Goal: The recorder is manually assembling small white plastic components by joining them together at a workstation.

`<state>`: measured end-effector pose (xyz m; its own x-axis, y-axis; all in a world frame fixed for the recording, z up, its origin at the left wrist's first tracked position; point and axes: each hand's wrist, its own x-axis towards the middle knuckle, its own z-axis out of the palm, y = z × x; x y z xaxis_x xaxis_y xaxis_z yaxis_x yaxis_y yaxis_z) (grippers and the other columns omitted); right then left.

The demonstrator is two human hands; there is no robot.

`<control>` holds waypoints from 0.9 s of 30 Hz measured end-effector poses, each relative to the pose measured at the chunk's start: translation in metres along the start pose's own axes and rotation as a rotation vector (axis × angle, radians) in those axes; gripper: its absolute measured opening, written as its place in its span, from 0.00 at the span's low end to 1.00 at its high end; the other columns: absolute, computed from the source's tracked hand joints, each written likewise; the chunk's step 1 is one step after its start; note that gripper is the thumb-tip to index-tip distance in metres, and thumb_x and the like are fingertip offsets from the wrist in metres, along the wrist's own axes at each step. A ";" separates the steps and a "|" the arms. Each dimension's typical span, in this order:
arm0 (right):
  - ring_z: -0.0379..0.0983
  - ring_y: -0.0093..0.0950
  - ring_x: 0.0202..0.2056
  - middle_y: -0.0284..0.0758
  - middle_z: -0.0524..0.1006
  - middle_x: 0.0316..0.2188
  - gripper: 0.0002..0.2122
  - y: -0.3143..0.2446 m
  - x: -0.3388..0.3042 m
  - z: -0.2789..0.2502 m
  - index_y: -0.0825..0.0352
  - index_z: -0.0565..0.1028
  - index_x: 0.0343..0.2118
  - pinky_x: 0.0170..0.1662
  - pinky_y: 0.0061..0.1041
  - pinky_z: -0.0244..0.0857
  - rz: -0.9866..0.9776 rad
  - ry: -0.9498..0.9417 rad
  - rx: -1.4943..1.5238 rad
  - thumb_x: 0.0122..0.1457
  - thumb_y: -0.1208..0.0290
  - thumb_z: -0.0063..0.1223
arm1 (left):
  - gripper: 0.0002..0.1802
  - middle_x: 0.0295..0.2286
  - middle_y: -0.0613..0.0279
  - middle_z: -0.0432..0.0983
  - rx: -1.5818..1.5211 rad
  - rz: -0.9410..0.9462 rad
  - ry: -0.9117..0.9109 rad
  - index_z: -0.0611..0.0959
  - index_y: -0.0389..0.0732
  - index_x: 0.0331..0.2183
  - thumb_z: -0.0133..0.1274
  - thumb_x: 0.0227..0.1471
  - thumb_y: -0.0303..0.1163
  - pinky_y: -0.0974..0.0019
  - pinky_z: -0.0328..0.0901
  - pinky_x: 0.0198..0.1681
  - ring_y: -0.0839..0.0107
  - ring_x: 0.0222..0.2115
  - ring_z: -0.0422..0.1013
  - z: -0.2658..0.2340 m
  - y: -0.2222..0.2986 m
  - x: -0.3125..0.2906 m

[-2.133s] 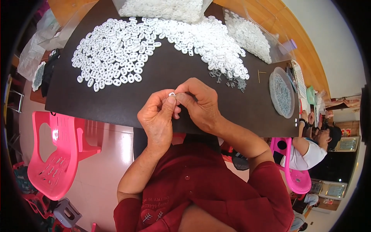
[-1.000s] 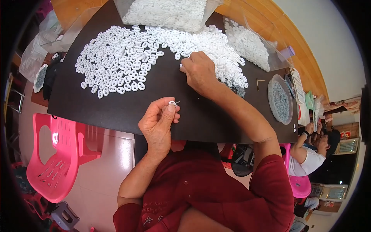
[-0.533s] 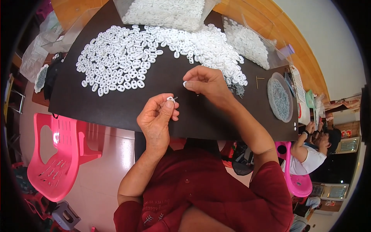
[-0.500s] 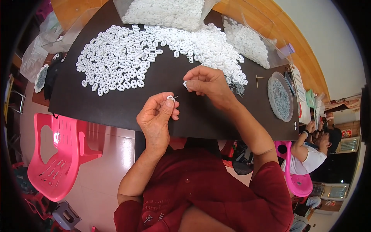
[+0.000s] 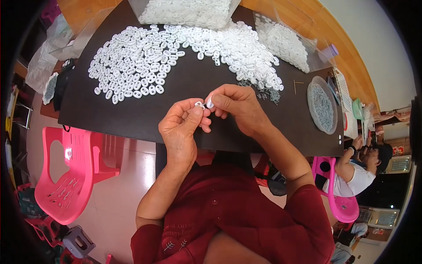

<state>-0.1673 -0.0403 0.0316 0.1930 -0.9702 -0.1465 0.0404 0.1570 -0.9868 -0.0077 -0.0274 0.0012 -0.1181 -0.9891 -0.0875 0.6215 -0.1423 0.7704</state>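
the left hand (image 5: 180, 125) pinches a small white piece (image 5: 199, 104) between thumb and fingers, while the right hand (image 5: 241, 108) grips a white oval (image 5: 210, 102) just beside it. both pieces are above the dark table (image 5: 118, 118), near heaped white parts (image 5: 132, 61).

Small lettering (image 5: 179, 229) by a heart emblem (image 5: 174, 245) on the dark red shirt (image 5: 263, 211) cannot be read clearly.

Oval pieces (image 5: 132, 66) look smooth plastic, the tabletop (image 5: 281, 127) matt, the chair (image 5: 81, 169) glossy.
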 end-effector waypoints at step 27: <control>0.67 0.13 0.25 0.26 0.76 0.25 0.06 -0.001 -0.004 0.010 0.68 0.78 0.35 0.28 0.12 0.61 -0.126 0.106 -0.202 0.55 0.74 0.55 | 0.08 0.25 0.60 0.76 0.210 0.012 0.028 0.78 0.31 0.37 0.50 0.53 0.22 0.79 0.64 0.22 0.80 0.22 0.70 -0.001 0.011 -0.015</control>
<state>-0.1582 -0.0342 0.0337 0.0948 -0.9954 -0.0170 -0.1407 0.0035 -0.9901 0.0016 -0.0142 0.0105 -0.0879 -0.9918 -0.0925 0.4475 -0.1223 0.8859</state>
